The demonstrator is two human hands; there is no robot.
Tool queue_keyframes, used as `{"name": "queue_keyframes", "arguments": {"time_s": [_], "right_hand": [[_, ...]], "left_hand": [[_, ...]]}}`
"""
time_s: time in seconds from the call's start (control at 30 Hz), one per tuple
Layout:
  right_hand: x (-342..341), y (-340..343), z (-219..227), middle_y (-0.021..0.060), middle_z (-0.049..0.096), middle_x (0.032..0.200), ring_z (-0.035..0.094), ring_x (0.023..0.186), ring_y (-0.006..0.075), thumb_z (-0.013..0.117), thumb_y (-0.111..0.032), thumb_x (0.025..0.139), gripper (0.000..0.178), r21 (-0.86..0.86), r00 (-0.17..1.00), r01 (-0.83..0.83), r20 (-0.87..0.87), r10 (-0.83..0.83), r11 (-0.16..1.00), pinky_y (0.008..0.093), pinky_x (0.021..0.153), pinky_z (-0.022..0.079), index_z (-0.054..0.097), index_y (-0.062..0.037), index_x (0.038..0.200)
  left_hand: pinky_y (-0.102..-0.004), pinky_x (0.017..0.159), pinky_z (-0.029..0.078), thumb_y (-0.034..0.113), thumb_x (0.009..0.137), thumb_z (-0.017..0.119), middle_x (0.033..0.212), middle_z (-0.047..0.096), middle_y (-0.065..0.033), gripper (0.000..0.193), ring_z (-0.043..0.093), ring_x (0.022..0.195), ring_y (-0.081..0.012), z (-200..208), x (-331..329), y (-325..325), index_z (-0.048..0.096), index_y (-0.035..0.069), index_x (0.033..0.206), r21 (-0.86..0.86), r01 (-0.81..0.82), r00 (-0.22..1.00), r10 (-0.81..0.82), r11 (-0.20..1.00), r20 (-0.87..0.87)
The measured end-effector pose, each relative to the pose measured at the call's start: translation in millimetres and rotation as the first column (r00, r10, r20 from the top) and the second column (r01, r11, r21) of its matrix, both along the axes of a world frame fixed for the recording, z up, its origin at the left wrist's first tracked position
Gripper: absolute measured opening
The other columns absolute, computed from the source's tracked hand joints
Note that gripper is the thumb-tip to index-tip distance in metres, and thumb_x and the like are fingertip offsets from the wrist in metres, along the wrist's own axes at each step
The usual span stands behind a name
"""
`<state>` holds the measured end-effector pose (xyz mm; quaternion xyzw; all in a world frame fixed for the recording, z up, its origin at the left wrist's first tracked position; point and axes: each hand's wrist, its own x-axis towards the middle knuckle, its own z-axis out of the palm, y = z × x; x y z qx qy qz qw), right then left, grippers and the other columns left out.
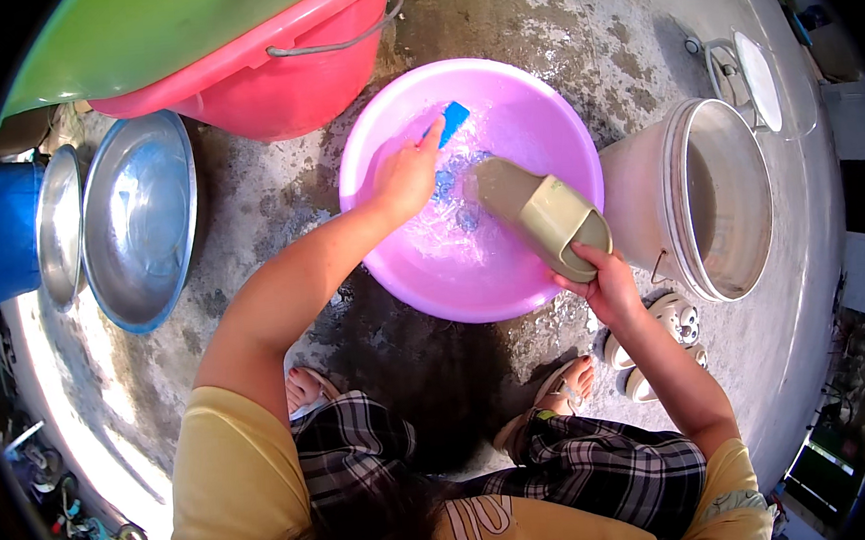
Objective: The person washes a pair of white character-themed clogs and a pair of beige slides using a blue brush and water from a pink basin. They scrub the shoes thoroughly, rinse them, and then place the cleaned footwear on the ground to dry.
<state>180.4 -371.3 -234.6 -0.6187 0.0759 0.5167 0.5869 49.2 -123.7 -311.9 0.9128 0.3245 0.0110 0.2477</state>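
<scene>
Slanting across the pink basin [548, 121] in the head view, an olive slipper [554, 217] was found to the right of the left hand [410, 178], its long axis set from upper left to lower right. Its strap end was clamped in the right hand [609, 283]; its free end was directed toward the left hand, by which a blue tool [453, 121] was gripped, apart from the slipper.
</scene>
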Motion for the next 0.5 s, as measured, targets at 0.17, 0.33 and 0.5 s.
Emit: {"name": "queue_keyframes", "arguments": {"time_s": [0.17, 0.33, 0.5], "right_hand": [[-8.0, 8.8, 0.0, 0.02, 0.051, 0.105, 0.061, 0.081, 0.0331, 0.047, -0.004, 0.083, 0.041, -0.006, 0.999, -0.001, 0.052, 0.002, 1.0, 0.0337, 0.059, 0.058, 0.031, 0.0009, 0.121], [0.6, 7.9, -3.4, 0.0185, 0.051, 0.105, 0.061, 0.078, 0.0337, 0.048, -0.003, 0.083, 0.044, 0.003, 0.991, -0.099, 0.086, 0.098, 0.995, 0.0339, 0.057, 0.057, 0.028, -0.0028, 0.122], [1.1, 8.2, -2.8, 0.0187, 0.051, 0.104, 0.061, 0.079, 0.034, 0.048, -0.007, 0.084, 0.042, 0.063, 0.997, -0.068, 0.042, 0.065, 0.996, 0.0334, 0.058, 0.057, 0.029, -0.0015, 0.122]], "left_hand": [[-0.0393, 0.072, 0.043, 0.008, 0.085, 0.044, 0.091, 0.058, -0.0219, 0.051, 0.058, 0.083, -0.0301, -37.4, -8.0, -26.5, 0.03, 0.015, 0.133, -0.445, -0.009, 0.983, 0.09, 0.895, 0.161], [-0.0363, 0.069, 0.044, 0.01, 0.082, 0.05, 0.086, 0.059, -0.0166, 0.039, 0.057, 0.076, -0.028, -16.8, -8.0, -34.1, 0.051, 0.02, 0.12, -0.636, 0.451, 0.886, -0.23, 0.627, 0.402], [-0.0366, 0.066, 0.046, 0.005, 0.078, 0.05, 0.079, 0.056, -0.0126, 0.049, 0.057, 0.074, -0.0277, 13.5, 0.3, 22.8, 0.046, 0.022, 0.123, -0.031, 0.414, 0.91, -0.414, 0.91, -0.003]]}}
